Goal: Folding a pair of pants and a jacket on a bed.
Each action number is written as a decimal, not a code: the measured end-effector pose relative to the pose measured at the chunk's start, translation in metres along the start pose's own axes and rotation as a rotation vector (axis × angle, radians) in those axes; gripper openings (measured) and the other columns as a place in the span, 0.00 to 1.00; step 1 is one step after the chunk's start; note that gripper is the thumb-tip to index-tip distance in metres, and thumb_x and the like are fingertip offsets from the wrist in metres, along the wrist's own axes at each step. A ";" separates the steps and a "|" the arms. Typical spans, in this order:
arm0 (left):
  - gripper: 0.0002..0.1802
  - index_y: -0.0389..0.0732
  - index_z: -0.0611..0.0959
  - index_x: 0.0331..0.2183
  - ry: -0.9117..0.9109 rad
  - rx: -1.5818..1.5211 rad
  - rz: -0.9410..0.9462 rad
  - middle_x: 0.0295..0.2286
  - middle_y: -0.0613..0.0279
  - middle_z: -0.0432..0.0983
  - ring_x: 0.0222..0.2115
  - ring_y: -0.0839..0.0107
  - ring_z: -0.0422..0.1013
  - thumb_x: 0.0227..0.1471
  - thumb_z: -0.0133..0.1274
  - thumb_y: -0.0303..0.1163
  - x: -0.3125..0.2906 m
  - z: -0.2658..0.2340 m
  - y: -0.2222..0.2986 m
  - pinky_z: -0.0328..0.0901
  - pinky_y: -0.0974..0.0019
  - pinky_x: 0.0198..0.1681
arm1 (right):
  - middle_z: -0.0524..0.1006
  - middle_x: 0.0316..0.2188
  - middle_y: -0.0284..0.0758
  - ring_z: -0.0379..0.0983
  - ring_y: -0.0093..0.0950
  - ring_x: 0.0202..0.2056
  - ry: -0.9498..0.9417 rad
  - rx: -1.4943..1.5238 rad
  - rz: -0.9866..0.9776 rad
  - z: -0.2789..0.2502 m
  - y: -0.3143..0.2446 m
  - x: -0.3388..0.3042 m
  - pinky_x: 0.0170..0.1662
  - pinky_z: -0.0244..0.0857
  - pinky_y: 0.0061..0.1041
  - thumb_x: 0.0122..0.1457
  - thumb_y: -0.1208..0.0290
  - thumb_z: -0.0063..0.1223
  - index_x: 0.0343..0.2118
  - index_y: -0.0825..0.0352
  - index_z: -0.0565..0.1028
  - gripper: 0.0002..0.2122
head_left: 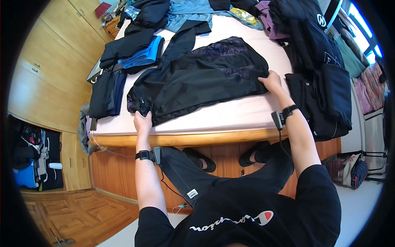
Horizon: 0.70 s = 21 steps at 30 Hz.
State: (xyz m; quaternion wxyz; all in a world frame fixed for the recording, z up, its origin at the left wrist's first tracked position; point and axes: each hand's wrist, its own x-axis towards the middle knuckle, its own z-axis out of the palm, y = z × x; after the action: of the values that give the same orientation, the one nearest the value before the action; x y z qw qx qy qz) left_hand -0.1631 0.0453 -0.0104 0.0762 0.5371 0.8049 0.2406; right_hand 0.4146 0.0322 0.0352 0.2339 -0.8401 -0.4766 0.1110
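Note:
A black long-sleeved top (193,84) with dark purple patterned panels lies spread across the bed in front of me, doubled over on itself. One long dark sleeve (181,39) stretches away from it toward the far side. My left hand (142,122) is closed on its near left corner, thumb on top of the fabric. At the right end, my right hand (272,82) pinches the edge of the same top. Between my hands the cloth rests on the bed with a few soft creases.
The bed (230,117) has a pale pink sheet and wooden edge. Folded dark trousers (108,92) and blue clothes (142,55) lie left; black clothes (317,90) are stacked right. More clothes (187,14) cover the far end. Wooden cupboards (53,61) stand at left; a bag (354,171) sits at right.

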 end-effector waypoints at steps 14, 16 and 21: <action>0.28 0.34 0.73 0.47 0.458 -0.101 0.213 0.46 0.45 0.71 0.49 0.48 0.65 0.43 0.61 0.32 -0.069 -0.051 0.017 0.58 0.54 0.55 | 0.72 0.44 0.46 0.69 0.48 0.46 0.481 -0.306 -0.477 -0.036 0.011 -0.100 0.51 0.64 0.42 0.47 0.67 0.67 0.46 0.66 0.73 0.23; 0.22 0.34 0.77 0.42 0.278 -0.264 0.516 0.39 0.45 0.75 0.43 0.47 0.70 0.48 0.60 0.38 -0.061 -0.055 0.043 0.63 0.54 0.49 | 0.73 0.47 0.49 0.69 0.47 0.49 0.330 -0.163 -0.615 -0.028 -0.011 -0.097 0.52 0.64 0.40 0.51 0.66 0.63 0.47 0.67 0.74 0.21; 0.24 0.32 0.80 0.28 -0.262 0.004 0.516 0.33 0.41 0.77 0.37 0.43 0.72 0.57 0.51 0.48 -0.043 -0.008 0.092 0.66 0.50 0.42 | 0.71 0.51 0.53 0.65 0.47 0.55 0.180 -0.297 -0.731 0.031 -0.009 -0.088 0.57 0.59 0.43 0.57 0.56 0.56 0.52 0.67 0.72 0.24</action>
State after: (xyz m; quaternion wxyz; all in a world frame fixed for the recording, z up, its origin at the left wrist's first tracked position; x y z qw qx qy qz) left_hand -0.0726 0.0326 0.0338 0.1146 0.7509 0.6252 0.1793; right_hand 0.3493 -0.0298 0.0103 0.1747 -0.6464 -0.7324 -0.1235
